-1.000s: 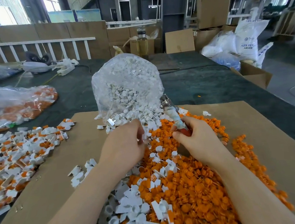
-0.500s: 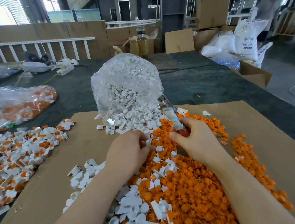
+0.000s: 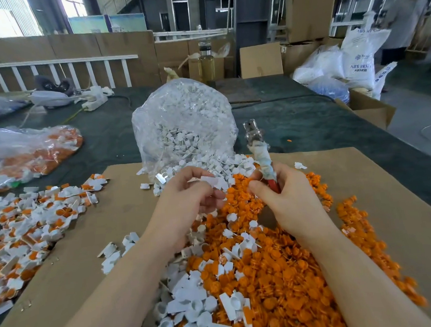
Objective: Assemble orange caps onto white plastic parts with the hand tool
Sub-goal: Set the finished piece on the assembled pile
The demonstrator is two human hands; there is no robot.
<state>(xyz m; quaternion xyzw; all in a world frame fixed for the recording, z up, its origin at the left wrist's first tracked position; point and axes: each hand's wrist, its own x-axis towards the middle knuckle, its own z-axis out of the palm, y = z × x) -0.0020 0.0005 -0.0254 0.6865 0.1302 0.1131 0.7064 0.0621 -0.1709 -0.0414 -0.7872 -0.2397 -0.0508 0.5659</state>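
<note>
White plastic part [image 3: 214, 182] sat pinched in the left hand [image 3: 186, 204], just left of the hand tool [image 3: 261, 157] (head up) gripped by the right hand [image 3: 287, 201].

Matt brown cardboard [image 3: 405, 200]; glossy clear plastic bag [image 3: 183, 124]; shiny metal tool [image 3: 252, 134], handle cloth-wrapped; matt plastic caps [image 3: 276, 267].

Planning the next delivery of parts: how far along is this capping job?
Done: a pile of capped parts lies at left. In hand: left hand pinches a white part; right hand grips the hand tool. Left: a large heap of orange caps and a full bag of white parts.
</note>
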